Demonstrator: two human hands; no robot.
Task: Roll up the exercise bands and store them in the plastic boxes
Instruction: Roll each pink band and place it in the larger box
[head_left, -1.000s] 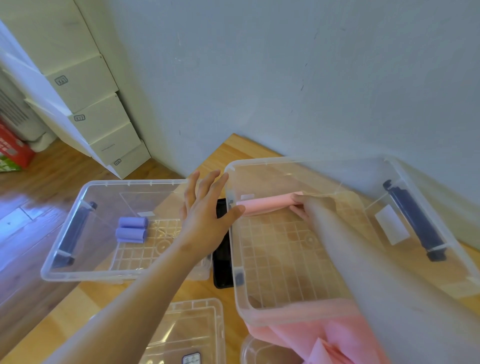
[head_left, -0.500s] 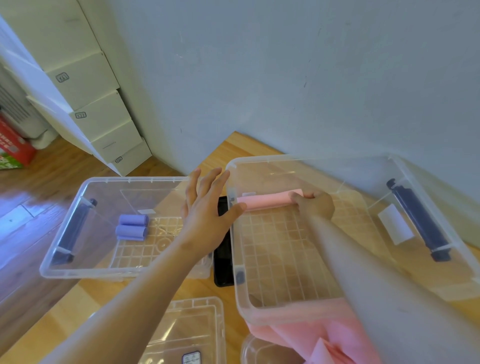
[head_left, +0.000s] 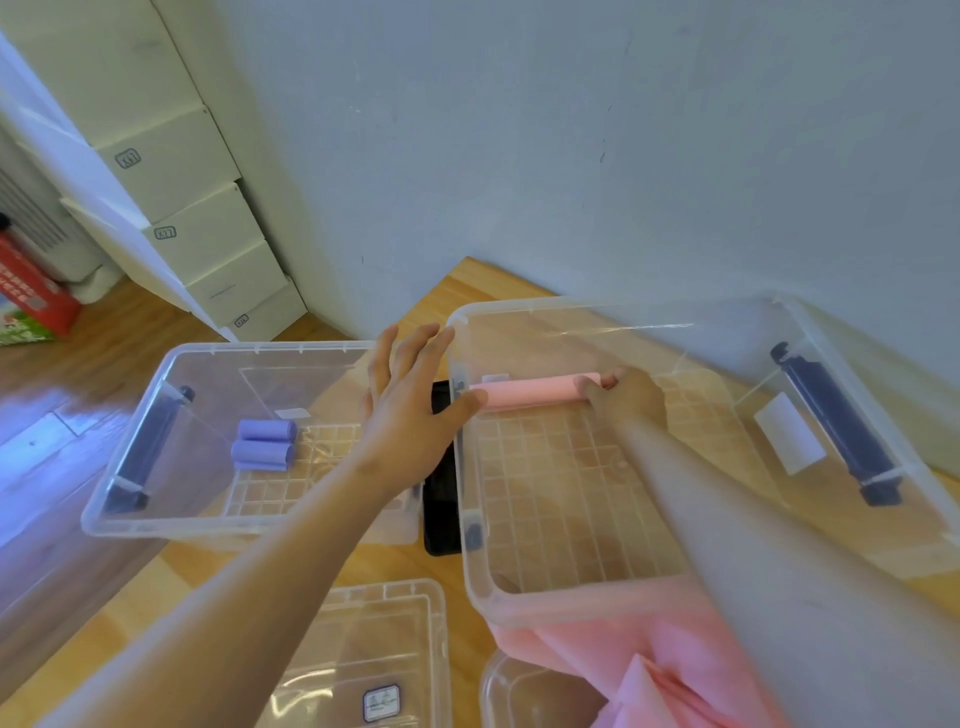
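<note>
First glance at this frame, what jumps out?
A rolled pink band at the far end of the right clear box, gripped at its end by the right hand. The left hand is spread open between the boxes. Two purple rolls lie in the left clear box.

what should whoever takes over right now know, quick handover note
Left grip: open, fingers spread, thumb at the right box rim.
Right grip: holds the pink roll by its end, inside the right box near its far wall.
Done: two purple rolls lie in the left box.
Left: let go of the pink roll, then roll and store the loose pink bands by the right box's near edge.
</note>
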